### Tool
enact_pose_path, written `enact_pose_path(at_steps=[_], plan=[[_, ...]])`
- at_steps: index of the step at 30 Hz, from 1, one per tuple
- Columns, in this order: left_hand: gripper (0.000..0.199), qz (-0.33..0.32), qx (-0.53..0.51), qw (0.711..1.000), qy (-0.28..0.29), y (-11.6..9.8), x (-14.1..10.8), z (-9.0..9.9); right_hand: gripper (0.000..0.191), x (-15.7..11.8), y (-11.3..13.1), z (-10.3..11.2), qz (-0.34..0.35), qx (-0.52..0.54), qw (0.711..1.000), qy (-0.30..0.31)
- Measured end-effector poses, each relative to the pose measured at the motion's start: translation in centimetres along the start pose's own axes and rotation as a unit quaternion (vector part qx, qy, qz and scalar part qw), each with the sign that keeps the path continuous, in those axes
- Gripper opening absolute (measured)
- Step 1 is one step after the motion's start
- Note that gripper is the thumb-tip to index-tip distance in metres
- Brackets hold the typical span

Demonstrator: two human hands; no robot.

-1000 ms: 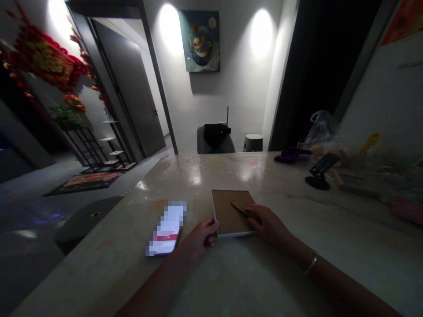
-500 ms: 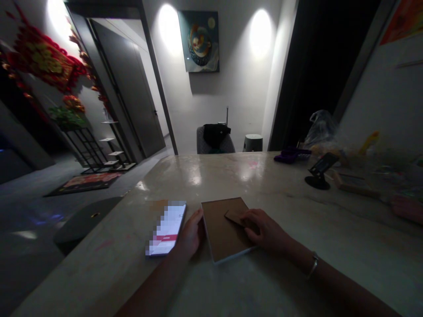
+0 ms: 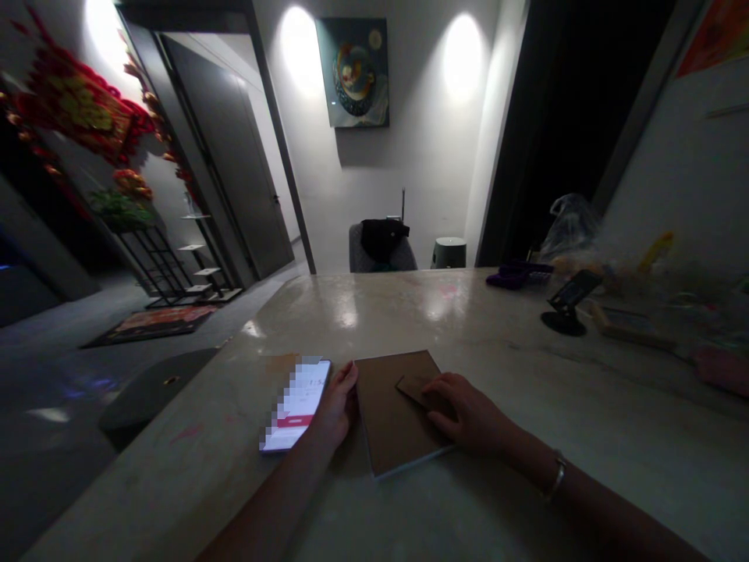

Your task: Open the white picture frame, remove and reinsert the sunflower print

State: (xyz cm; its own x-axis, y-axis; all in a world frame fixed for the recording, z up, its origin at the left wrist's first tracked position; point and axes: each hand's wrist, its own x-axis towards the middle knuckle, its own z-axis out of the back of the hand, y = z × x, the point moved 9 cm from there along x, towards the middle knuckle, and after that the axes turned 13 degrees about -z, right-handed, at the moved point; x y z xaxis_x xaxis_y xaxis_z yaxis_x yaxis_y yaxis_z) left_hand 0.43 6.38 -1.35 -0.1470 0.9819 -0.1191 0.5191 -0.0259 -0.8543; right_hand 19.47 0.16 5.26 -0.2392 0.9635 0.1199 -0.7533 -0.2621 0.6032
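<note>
A flat brown panel with a thin pale edge (image 3: pixel 389 429) lies on the marbled table (image 3: pixel 234 499). My left hand (image 3: pixel 338 406) is at the panel's left edge, its fingers closed around that side near the upper left corner. On the panel's right part rests my right hand (image 3: pixel 468 414), fingers bent over a small brown flap (image 3: pixel 413 388) that stands a little off the surface. Just left of my left hand, a phone with a lit screen (image 3: pixel 298 406) lies on the table.
A black phone stand (image 3: pixel 567 304), a purple item (image 3: pixel 515 275), a clear plastic bag (image 3: pixel 567 226) and a framed wooden piece (image 3: pixel 632 324) sit at the right. Beyond the far edge is a chair with a black cloth (image 3: pixel 383 240). A dark stool (image 3: pixel 152 390) stands at the left.
The panel has turned slightly, its near left corner coming closer to me. My left hand has shifted a little up along its left edge. My right hand stays almost in place on the flap.
</note>
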Motion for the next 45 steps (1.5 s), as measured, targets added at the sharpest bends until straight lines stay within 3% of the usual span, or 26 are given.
enact_pose_path(at_steps=[9, 14, 20, 27, 31, 34, 38, 41, 45], plan=[[0.022, 0.016, -0.006, 0.999, 0.040, 0.1, -0.5, -0.6, 0.029, 0.1, -0.8, -0.1, -0.001, 0.015, 0.999, -0.032], [0.033, 0.048, 0.029, 0.994, 0.095, 0.6, -1.8, -1.1, 0.025, 0.2, -1.2, 0.1, -0.020, 0.015, 0.997, -0.077], [0.046, 0.073, 0.031, 0.980, 0.184, 0.6, -3.4, -3.0, 0.024, 0.6, -2.0, 0.5, -0.048, 0.015, 0.993, -0.106], [0.071, 0.040, 0.075, 0.980, 0.181, 0.1, -3.4, -2.7, 0.026, 0.5, -2.3, 0.1, -0.060, 0.006, 0.994, -0.094], [0.078, -0.030, 0.112, 0.966, 0.233, -1.1, -3.3, -3.6, 0.026, 0.4, -1.7, 0.2, -0.047, 0.003, 0.996, -0.077], [0.083, -0.070, 0.178, 0.958, 0.214, -1.8, -2.6, -3.1, 0.025, 0.5, -1.4, 0.4, -0.028, -0.006, 0.998, -0.064], [0.081, -0.067, 0.252, 0.949, 0.178, -2.0, -1.8, -2.1, 0.023, 0.6, -1.3, 0.6, -0.002, -0.011, 0.999, -0.051], [0.069, -0.074, 0.283, 0.942, 0.164, -2.4, -1.4, -1.7, 0.021, 0.6, -1.3, 0.6, 0.000, -0.011, 0.999, -0.040], [0.042, -0.131, 0.317, 0.934, 0.097, -3.8, -0.6, -0.7, 0.020, 0.5, -0.8, 0.6, 0.001, -0.006, 1.000, -0.025]])
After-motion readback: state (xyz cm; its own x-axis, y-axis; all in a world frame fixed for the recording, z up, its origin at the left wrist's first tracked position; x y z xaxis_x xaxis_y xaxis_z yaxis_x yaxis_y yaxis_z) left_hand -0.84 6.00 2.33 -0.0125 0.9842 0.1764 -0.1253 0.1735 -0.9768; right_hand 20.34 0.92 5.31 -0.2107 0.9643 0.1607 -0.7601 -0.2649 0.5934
